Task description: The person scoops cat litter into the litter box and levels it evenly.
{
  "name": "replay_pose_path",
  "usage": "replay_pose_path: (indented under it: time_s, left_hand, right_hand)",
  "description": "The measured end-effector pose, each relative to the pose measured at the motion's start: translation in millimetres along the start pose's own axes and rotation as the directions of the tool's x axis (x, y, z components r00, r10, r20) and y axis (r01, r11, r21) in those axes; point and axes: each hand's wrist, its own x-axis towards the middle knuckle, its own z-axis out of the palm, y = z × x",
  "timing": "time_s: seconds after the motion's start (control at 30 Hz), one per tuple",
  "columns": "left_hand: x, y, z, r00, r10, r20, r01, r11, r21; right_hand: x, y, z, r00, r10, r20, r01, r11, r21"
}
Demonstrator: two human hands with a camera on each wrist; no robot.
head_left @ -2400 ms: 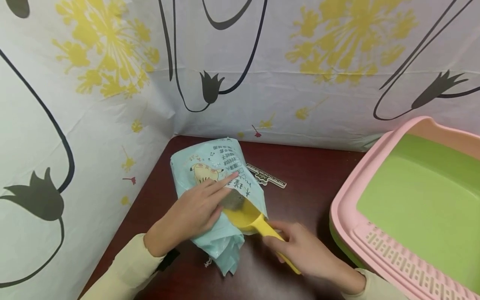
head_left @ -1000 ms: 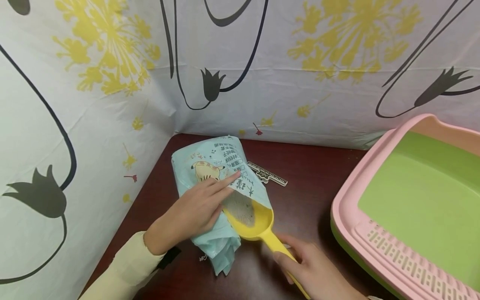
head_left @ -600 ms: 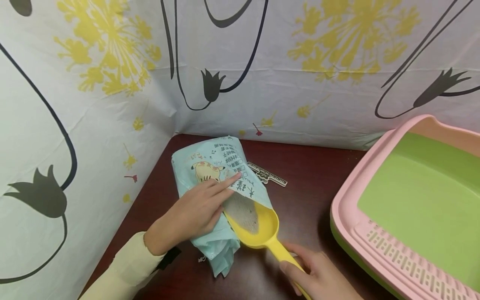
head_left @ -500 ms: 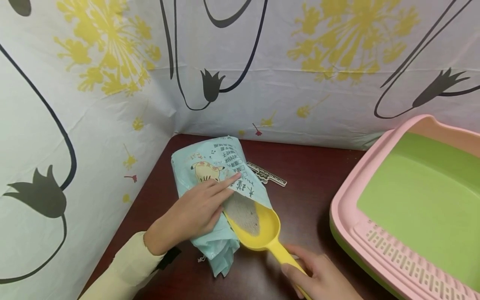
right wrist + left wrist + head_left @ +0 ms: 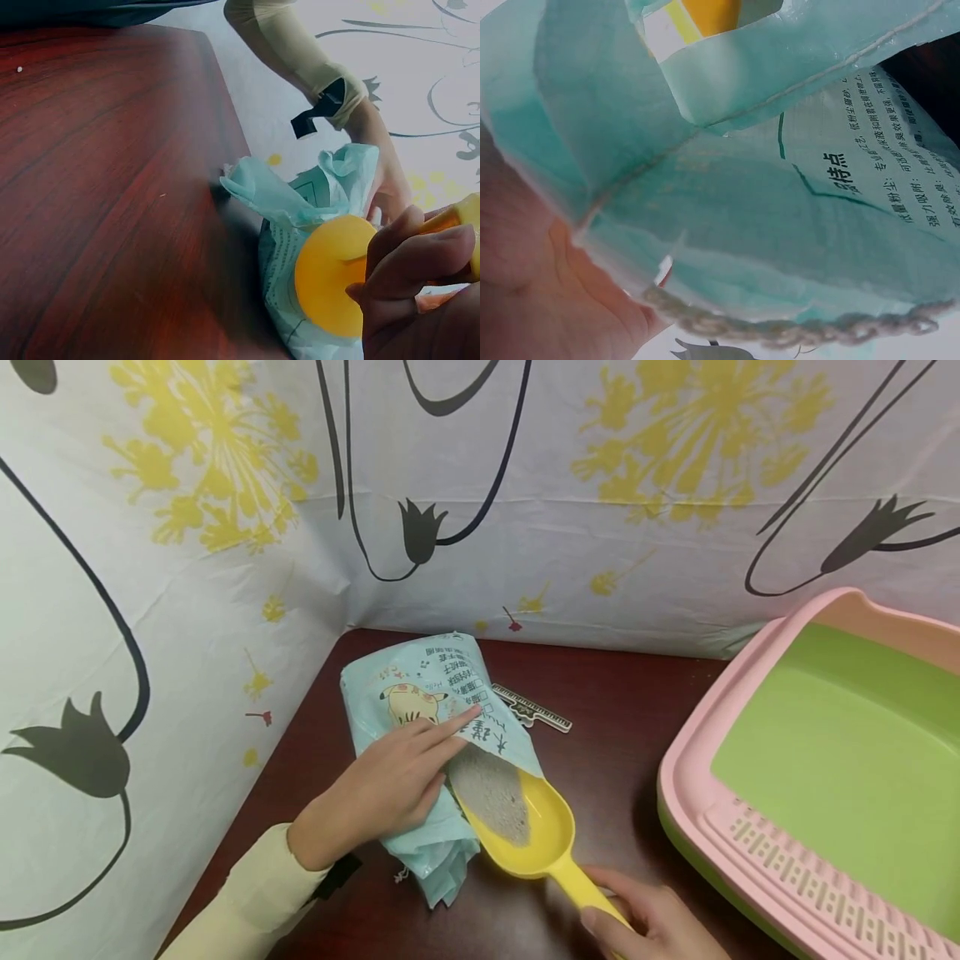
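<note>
A light-blue printed plastic bag (image 5: 442, 677) lies on the table with its mouth toward me. My left hand (image 5: 382, 785) holds the bag by its mouth, index finger stretched across the print; the left wrist view shows the palm (image 5: 547, 277) against the bag's edge. My right hand (image 5: 652, 918) grips the handle of a yellow scoop (image 5: 551, 827). Grey cat litter (image 5: 491, 797) fills much of the scoop's bowl, whose far end is hidden inside the bag. From the right wrist view, the scoop's underside (image 5: 334, 274) shows in front of the bag.
A pink-rimmed green litter box (image 5: 825, 777) with a slotted front ledge stands at the right. Beyond the bag, a small ruler-like clip (image 5: 536, 710) lies on the dark red table (image 5: 622, 693). Patterned white sheeting (image 5: 525, 460) hangs behind and at the left.
The scoop has slid partly out of the bag toward me and rightward with my right hand, uncovering more litter in its bowl. My left hand has stayed on the bag.
</note>
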Motion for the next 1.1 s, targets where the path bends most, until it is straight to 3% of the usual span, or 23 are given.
replay_pose_path:
  time_s: [0.3, 0.47, 0.77, 1.1]
  left_hand:
    - [0.7, -0.2, 0.4, 1.000, -0.003, 0.002, 0.003, 1.000, -0.001]
    - [1.8, -0.2, 0.7, 1.000, 0.002, -0.003, -0.002, 1.000, -0.002]
    - [3.1, -0.7, 1.2, 1.000, 0.015, -0.019, -0.015, 1.000, 0.002]
    - [1.7, -0.4, 1.5, 1.000, -0.004, -0.007, 0.004, 1.000, -0.007]
  right_hand:
    - [-11, 10, -6, 0.999, -0.029, 0.014, 0.029, 0.999, 0.020]
    - [-14, 13, -10, 0.998, 0.046, 0.052, -0.049, 0.998, 0.047]
    - [-22, 18, -12, 0.993, 0.088, 0.075, -0.093, 0.993, 0.067]
    - [-31, 30, -11, 0.998, 0.022, 0.054, -0.022, 1.000, 0.004]
